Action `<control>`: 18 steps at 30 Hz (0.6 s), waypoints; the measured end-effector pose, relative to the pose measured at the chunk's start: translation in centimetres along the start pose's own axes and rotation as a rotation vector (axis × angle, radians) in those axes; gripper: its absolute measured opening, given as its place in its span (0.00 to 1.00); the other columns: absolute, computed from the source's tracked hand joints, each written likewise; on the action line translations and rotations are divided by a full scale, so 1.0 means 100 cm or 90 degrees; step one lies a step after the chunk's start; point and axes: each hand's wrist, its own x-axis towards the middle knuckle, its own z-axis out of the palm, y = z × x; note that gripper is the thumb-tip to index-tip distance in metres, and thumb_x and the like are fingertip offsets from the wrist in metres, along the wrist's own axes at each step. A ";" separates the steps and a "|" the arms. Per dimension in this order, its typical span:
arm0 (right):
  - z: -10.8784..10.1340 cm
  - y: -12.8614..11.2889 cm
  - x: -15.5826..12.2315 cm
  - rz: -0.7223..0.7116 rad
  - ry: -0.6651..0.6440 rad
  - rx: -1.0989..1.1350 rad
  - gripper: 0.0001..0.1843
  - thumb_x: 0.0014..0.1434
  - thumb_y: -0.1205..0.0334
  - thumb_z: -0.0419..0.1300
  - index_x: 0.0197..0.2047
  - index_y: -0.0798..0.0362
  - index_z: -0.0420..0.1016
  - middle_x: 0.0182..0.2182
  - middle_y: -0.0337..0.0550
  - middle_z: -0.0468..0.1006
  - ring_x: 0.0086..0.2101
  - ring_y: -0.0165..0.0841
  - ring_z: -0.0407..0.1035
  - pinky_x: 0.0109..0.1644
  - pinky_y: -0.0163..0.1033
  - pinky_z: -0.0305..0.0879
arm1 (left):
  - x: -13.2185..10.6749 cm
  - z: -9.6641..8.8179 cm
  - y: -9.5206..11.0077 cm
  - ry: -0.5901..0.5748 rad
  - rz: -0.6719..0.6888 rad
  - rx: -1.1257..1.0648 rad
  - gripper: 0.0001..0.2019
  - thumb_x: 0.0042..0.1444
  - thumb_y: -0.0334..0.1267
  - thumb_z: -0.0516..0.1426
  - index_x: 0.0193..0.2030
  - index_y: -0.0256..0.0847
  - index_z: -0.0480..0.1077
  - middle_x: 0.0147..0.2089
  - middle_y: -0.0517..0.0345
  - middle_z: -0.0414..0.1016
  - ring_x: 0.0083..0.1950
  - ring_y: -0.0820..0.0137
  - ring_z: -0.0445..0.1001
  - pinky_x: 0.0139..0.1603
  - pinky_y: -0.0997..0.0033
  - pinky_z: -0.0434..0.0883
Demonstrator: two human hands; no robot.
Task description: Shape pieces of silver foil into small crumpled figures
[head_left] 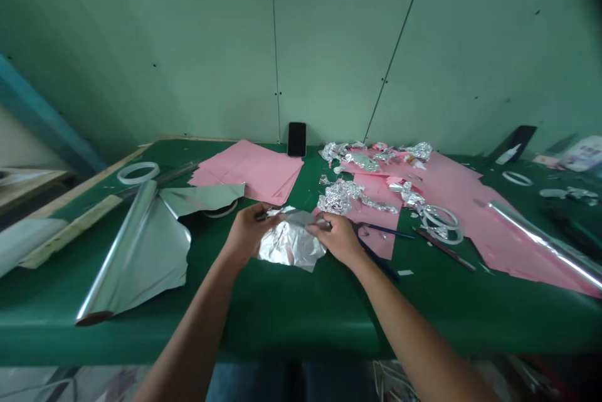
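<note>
Pinched along its upper edge, one crumpled foil piece [289, 245]: our left hand [247, 229] has its fingers curled shut on the left corner, and our right hand [336, 236] is closed on the right corner, thumb and fingers pressed together over the foil. We log its place as straight out from the black phone [296, 138] toward us, with its lower edge hanging down to the green table [291, 308]; we cannot tell whether that edge touches the cloth. The phone itself stands upright against the wall at the table's far edge. Item: a stack of pink paper [249, 170], just left of the phone and slightly nearer us. Item: a foil roll [122, 251], part unrolled, well to the left of the phone and nearer us, its loose sheet spread flat. Item: a white ring [138, 172], far left of the phone. Item: crumpled foil scraps [338, 196], right of the phone and a little nearer, lying partly on a large pink sheet [451, 195]. Item: two tape rings [442, 220], overlapping, further right of the phone. Item: a second foil roll [540, 239], far right of the phone, lying across the pink sheet's edge.
</note>
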 end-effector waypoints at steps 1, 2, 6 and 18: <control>-0.003 0.003 0.000 0.014 0.013 0.018 0.11 0.55 0.54 0.60 0.31 0.53 0.75 0.24 0.38 0.74 0.26 0.32 0.69 0.30 0.34 0.63 | 0.005 0.001 -0.002 -0.005 -0.026 -0.066 0.14 0.40 0.41 0.67 0.31 0.38 0.71 0.27 0.60 0.72 0.26 0.73 0.69 0.28 0.74 0.64; -0.005 0.005 -0.001 0.032 0.018 0.034 0.13 0.56 0.52 0.59 0.29 0.53 0.74 0.20 0.36 0.71 0.23 0.31 0.68 0.27 0.34 0.62 | 0.008 0.003 -0.003 -0.009 -0.038 -0.125 0.15 0.39 0.40 0.68 0.29 0.38 0.70 0.27 0.61 0.71 0.25 0.74 0.68 0.27 0.75 0.64; -0.011 0.011 -0.004 0.087 -0.003 0.096 0.16 0.57 0.49 0.57 0.27 0.52 0.73 0.15 0.33 0.66 0.16 0.30 0.62 0.20 0.34 0.59 | 0.011 0.003 -0.005 -0.005 -0.019 -0.251 0.17 0.35 0.33 0.70 0.34 0.38 0.71 0.29 0.64 0.71 0.26 0.78 0.68 0.28 0.78 0.66; -0.016 0.009 -0.010 0.004 0.000 0.120 0.16 0.57 0.53 0.58 0.45 0.52 0.75 0.19 0.33 0.68 0.19 0.27 0.61 0.23 0.33 0.61 | 0.004 -0.006 -0.015 -0.043 -0.001 -0.186 0.14 0.41 0.40 0.67 0.34 0.38 0.72 0.29 0.62 0.72 0.26 0.77 0.68 0.27 0.77 0.65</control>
